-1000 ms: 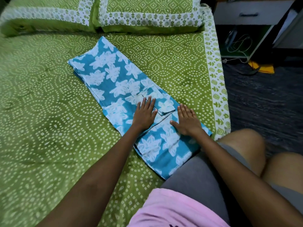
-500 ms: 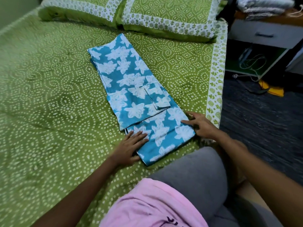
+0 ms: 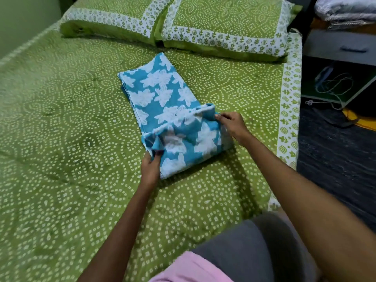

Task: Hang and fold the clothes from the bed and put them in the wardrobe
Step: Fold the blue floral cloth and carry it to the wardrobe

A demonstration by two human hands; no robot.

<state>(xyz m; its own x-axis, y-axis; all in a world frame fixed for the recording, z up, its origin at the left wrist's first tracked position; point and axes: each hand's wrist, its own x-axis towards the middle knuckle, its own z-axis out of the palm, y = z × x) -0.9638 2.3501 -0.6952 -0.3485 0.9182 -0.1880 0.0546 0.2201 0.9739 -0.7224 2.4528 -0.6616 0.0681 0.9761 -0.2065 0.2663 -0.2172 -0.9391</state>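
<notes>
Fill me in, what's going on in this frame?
A person is folding a blue flowered garment on a bed with a green sheet. The left hand grips the near left corner and the right hand pinches the near right corner. The near end is lifted and doubling over toward the two pillows; the far end lies flat. The fold is not yet laid down, and no wardrobe is in view.

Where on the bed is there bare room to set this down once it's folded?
Widest free patch: bedspread left of the blue floral garment, up to the pillows. Another lies between garment and the bed's right border. Crowded: the near end, where left hand and right hand grip it.
</notes>
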